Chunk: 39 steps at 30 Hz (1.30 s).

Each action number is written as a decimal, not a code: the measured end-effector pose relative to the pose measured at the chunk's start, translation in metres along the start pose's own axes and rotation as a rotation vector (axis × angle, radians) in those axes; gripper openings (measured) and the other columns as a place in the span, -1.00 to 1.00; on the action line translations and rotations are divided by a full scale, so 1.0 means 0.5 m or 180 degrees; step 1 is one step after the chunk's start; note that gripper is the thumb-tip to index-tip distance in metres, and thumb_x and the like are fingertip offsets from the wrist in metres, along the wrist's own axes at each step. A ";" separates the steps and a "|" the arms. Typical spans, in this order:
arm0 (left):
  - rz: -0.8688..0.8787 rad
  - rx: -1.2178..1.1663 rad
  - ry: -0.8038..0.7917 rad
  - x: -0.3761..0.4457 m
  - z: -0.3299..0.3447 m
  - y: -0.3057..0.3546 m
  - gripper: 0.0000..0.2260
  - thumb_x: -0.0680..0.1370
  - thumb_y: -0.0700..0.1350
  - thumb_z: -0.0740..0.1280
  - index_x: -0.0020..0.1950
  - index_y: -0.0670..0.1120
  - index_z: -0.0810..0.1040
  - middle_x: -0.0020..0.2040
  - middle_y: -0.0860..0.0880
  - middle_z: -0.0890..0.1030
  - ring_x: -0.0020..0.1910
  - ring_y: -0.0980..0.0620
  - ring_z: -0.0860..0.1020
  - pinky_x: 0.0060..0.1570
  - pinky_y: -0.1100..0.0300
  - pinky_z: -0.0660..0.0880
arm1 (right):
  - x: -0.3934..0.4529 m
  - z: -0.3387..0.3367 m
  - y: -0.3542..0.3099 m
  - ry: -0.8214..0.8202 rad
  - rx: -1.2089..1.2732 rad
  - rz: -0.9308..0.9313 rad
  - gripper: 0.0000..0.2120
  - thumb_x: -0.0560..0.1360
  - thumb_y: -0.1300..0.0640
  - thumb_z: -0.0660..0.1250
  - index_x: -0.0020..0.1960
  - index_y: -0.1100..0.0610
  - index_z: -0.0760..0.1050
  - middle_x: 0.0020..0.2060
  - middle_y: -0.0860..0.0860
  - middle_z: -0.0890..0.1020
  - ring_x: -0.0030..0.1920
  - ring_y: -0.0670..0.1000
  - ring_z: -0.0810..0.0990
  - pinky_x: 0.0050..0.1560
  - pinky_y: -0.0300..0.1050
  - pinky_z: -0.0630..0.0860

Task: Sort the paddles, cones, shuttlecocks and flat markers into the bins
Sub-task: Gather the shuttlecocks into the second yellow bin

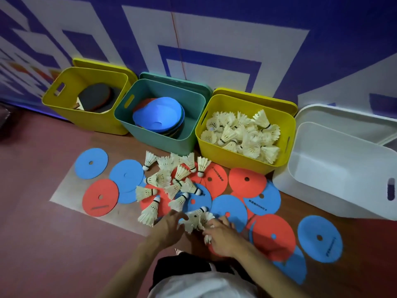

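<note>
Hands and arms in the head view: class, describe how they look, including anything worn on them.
Both arms are bare from wrist to forearm: no sleeves, gloves, watch or rings show. The left hand and right hand are bare too. Nearer the body, a white top and dark clothing are visible.

Words on the round flat markers

One blue flat marker [264, 200], just in front of the yellow bin of shuttlecocks [245, 134], has black print that ends in "SONIC"; the signs before it are too small to read. A red flat marker [216, 178] right by that bin, another red one [100, 197] far to its left, and a blue one [320, 238] far to its right also have black print, too blurry to read.
</note>
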<state>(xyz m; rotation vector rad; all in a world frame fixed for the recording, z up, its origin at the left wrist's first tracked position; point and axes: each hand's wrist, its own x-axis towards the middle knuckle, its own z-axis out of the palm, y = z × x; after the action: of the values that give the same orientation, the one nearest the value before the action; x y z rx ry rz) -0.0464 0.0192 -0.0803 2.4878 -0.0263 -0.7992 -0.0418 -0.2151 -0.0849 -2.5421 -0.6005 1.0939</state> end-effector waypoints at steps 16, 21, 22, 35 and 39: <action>0.0031 0.0245 -0.0499 0.065 0.059 0.014 -0.64 0.64 0.04 0.08 0.40 0.08 0.46 0.46 -0.06 0.32 0.32 -0.09 0.49 0.25 0.04 0.45 | -0.052 -0.193 0.029 0.1310 0.0327 0.0088 -0.61 0.61 0.18 0.14 0.40 -0.03 0.47 0.36 -0.15 0.46 0.32 -0.02 0.28 0.37 -0.09 0.28; 0.0017 0.0030 -0.0436 0.077 0.047 0.015 -0.70 0.63 -0.05 0.18 0.33 0.09 0.52 0.40 -0.12 0.38 0.20 -0.10 0.57 0.18 0.13 0.48 | -0.071 -0.339 0.004 0.2173 0.0515 -0.0167 -0.63 0.62 0.18 0.12 0.37 0.01 0.50 0.24 -0.16 0.48 0.29 -0.06 0.28 0.34 -0.22 0.22; 0.0061 0.0007 -0.0404 0.078 0.044 0.016 -0.70 0.62 -0.08 0.19 0.33 0.08 0.52 0.39 -0.13 0.38 0.19 -0.10 0.57 0.17 0.14 0.48 | -0.067 -0.369 0.004 0.2252 0.0555 -0.0120 -0.62 0.62 0.21 0.13 0.38 0.03 0.49 0.25 -0.14 0.47 0.31 -0.05 0.27 0.33 -0.24 0.17; 0.0885 -0.0603 0.0254 0.043 -0.065 0.062 -0.72 0.61 0.07 0.26 0.32 0.22 0.45 0.13 0.11 0.42 -0.24 0.21 0.58 -0.12 0.28 0.47 | 0.011 -0.392 -0.002 0.1930 0.0482 -0.0132 -0.73 0.60 0.18 0.18 0.20 -0.03 0.54 0.27 -0.10 0.43 0.29 -0.04 0.25 0.30 -0.19 0.20; 0.1341 -0.0640 0.0443 0.026 -0.126 0.112 -0.76 0.63 0.04 0.23 0.30 0.19 0.46 0.07 0.09 0.45 -0.20 0.21 0.52 -0.16 0.37 0.43 | -0.005 -0.300 -0.004 0.1373 0.0161 -0.0334 -0.67 0.57 0.06 0.27 0.31 -0.08 0.34 0.25 -0.14 0.40 0.25 -0.01 0.30 0.34 -0.02 0.35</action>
<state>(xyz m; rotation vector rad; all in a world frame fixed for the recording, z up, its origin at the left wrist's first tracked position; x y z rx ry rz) 0.0067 -0.0016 -0.0164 2.2294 -0.3876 -0.4279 0.0677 -0.2317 0.0166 -2.5537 -0.5696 0.4924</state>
